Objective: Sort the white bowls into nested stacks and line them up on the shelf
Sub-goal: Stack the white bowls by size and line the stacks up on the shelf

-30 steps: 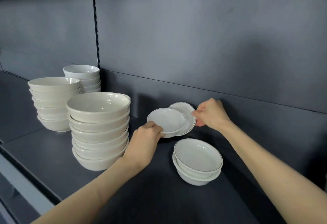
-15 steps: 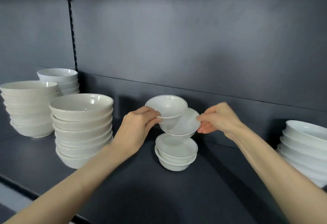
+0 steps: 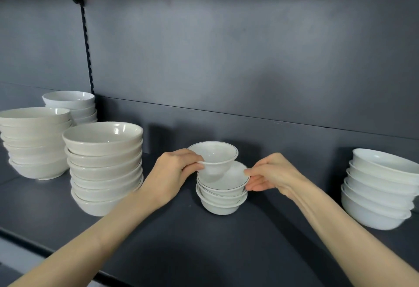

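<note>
My left hand (image 3: 173, 173) grips the near rim of a small white bowl with a thin dark rim line (image 3: 214, 154), held upright just above the small stack. My right hand (image 3: 271, 174) pinches the right rim of a second small rimmed bowl (image 3: 226, 179), which sits nested on top of the short stack of small bowls (image 3: 221, 202) in the middle of the dark shelf (image 3: 181, 236). The upper bowl's base hangs over the left part of the lower bowl; whether they touch I cannot tell.
A tall stack of cream bowls (image 3: 104, 168) stands just left of my left hand. Behind it are another cream stack (image 3: 34, 143) and a white stack (image 3: 72, 106) by the upright rail. At the right edge stands a stack of larger white bowls (image 3: 378, 191).
The bowl in my right hand has come down from a tilt above the small stack and now rests nested on it. The left-hand bowl stays just above. The camera view has shifted slightly.
</note>
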{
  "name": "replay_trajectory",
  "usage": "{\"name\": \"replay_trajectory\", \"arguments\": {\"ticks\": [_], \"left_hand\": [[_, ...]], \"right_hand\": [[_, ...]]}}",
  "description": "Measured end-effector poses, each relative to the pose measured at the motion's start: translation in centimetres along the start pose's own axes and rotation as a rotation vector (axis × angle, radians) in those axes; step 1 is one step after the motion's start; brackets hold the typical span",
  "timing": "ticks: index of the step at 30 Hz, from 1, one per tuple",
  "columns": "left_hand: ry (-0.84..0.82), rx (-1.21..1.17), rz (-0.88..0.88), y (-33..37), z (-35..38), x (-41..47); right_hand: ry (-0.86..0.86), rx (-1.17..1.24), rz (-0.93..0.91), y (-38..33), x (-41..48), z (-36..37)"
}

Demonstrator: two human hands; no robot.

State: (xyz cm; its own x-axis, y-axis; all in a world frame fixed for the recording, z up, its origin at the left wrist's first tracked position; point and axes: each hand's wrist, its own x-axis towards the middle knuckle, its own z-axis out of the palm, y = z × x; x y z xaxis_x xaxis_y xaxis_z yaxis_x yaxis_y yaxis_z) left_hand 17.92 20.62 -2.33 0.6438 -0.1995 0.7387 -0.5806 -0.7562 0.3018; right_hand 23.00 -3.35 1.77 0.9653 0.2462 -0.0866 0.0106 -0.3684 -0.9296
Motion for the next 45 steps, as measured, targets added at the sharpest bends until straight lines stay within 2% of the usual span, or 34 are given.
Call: {"name": "replay_trajectory", "arguments": {"ticks": [4,9,11,14,20,26,30,34,38,45], "left_hand": [[0.008,0.001,-0.002,0.2,0.3,0.1],[-0.032,-0.043,0.020,1.1,0.8,0.2],[-0.064,-0.049,0.042,1.4,1.1,0.4],[-0.075,-0.070,0.061,1.5,1.3,0.4],[-0.059,-0.084,0.053,1.2,1.3,-0.8],[-0.073,-0.105,-0.095,0.7,1.6,-1.9],[-0.094,-0.289,-0.280,0.8,1.4,-2.3],[-0.233,-0.509,-0.545,0.4,2.4,-2.0],[-0.158,-0.632,-0.556,0.1,3.2,-2.1],[-0.104,-0.663,-0.524,0.3,2.8,-1.4]], "right_hand": [[-0.016,-0.057,-0.033,0.3,-0.4,-0.3],[0.119,-0.004,-0.181,1.3,-0.9,-1.2],[0.037,0.013,-0.271,1.7,-1.4,-1.2],[-0.110,-0.048,-0.312,2.2,-1.8,-0.6],[-0.075,-0.025,-0.431,1.9,-2.1,0.2],[-0.055,-0.006,-0.463,2.5,-2.0,0.7],[-0.059,0.017,-0.460,2.7,-2.0,0.8],[-0.056,0.013,-0.445,2.8,-1.8,0.8],[-0.058,0.043,-0.419,3.4,-1.4,0.6],[-0.034,0.048,-0.415,3.6,-1.3,0.6]]}}
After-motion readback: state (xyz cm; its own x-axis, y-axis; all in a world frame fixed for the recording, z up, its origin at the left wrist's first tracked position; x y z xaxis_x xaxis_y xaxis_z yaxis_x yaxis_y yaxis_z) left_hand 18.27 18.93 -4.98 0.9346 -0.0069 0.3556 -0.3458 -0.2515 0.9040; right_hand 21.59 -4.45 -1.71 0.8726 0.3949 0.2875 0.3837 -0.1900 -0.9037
